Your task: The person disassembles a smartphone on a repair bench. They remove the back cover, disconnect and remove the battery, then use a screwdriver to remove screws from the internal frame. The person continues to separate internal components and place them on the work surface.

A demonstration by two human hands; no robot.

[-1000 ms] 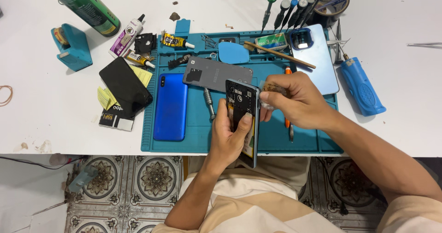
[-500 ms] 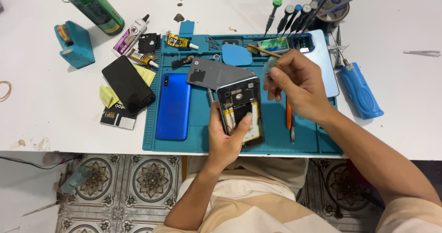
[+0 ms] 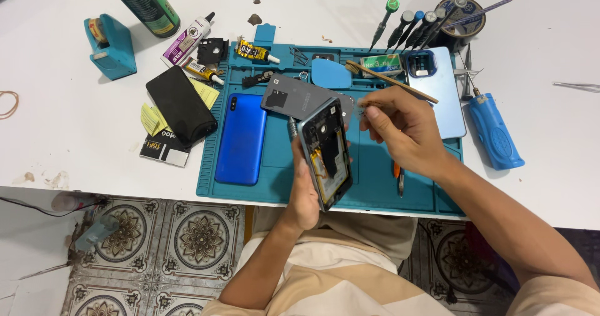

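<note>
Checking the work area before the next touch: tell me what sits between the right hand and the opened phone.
Nothing visible does. The right hand hovers just right of the opened phone, which the left hand holds above the mat. Only open air shows between its fingers and the phone's top edge.

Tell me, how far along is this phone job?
Done: the grey back cover is off and lies on the teal mat. In hand: the left hand holds the opened phone, insides showing, while the right hand hovers beside it. Left: the phone is still uncovered.
</note>
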